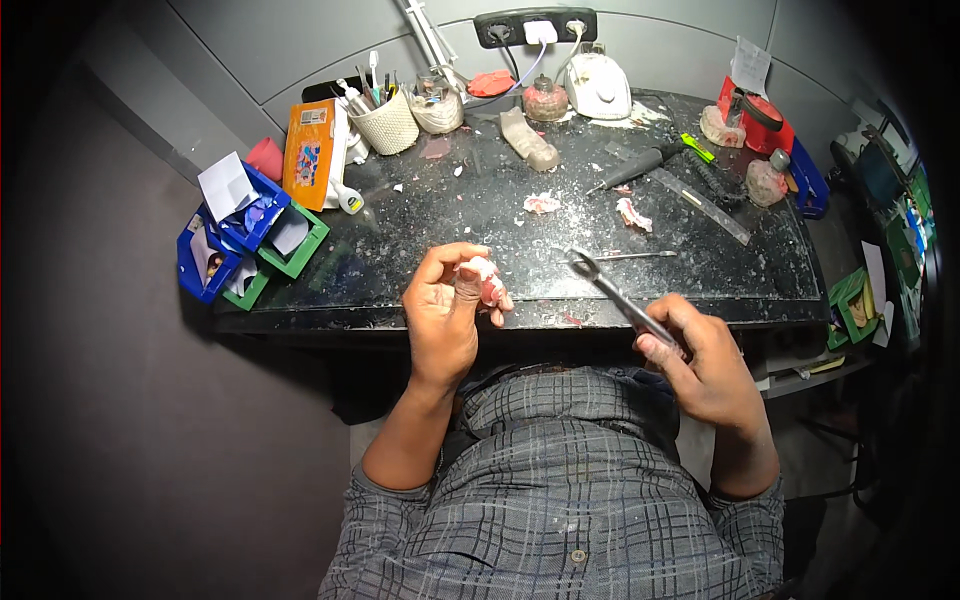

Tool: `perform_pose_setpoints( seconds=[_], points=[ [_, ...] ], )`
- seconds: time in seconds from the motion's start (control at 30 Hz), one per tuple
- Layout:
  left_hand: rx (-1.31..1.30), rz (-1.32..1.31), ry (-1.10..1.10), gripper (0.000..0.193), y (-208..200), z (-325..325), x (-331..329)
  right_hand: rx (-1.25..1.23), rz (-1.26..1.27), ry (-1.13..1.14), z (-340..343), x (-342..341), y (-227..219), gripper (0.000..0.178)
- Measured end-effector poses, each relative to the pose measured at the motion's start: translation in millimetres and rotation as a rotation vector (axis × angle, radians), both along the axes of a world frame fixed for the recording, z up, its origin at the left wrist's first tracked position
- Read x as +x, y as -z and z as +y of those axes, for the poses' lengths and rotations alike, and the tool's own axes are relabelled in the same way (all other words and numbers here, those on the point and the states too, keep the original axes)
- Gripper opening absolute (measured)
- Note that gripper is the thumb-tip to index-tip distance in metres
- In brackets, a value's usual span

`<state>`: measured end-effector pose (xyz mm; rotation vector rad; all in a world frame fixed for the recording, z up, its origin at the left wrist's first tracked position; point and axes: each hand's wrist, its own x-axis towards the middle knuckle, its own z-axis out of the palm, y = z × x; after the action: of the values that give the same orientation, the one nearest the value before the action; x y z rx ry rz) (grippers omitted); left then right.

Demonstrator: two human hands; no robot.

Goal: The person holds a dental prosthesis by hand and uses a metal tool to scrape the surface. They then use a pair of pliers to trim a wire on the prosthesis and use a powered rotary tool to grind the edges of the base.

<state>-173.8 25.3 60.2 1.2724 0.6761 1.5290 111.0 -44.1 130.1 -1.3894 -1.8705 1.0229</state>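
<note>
My left hand (445, 310) is closed around a small pink and white piece (487, 280) that looks like a denture with plaster on it. Thumb and fingers cover part of it. My right hand (700, 360) grips dark metal pliers (622, 300) by the handles. Their jaws point up and left, apart from the pink and white piece, and look slightly blurred. Both hands are raised around the bench's front edge. Beyond the pliers' jaws lies a thin metal hand instrument (640, 255). Two pink and white fragments, one (542, 204) near the middle and another (633, 214) farther right, rest on the black bench (400, 240).
Blue and green bins (300, 243) hang at the left edge, beside an orange box (310, 150). A tool cup (388, 125), glass jars (545, 100) and a white device (598, 88) line the back. Rightward lie a handpiece (635, 165), ruler (705, 208) and red container (763, 120).
</note>
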Motion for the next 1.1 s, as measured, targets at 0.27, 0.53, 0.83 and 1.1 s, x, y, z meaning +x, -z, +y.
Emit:
perform_pose_setpoints(
  seconds=[0.27,0.53,0.83,1.1],
  points=[
    [-0.231,-0.179,0.225,0.052,4,4,-10,0.497,-0.388,0.153,34,17,30,0.024],
    [-0.296,-0.155,0.310,0.053,12,16,-10,0.472,-0.563,0.103,74,42,41,0.021],
    [-0.322,-0.322,0.533,0.077,14,30,-2,0.472,-0.717,0.080,153,28,2,0.022],
    [-0.196,-0.395,0.428,0.074,14,43,4,0.431,-0.764,-0.146,224,21,20,0.024]
  ],
)
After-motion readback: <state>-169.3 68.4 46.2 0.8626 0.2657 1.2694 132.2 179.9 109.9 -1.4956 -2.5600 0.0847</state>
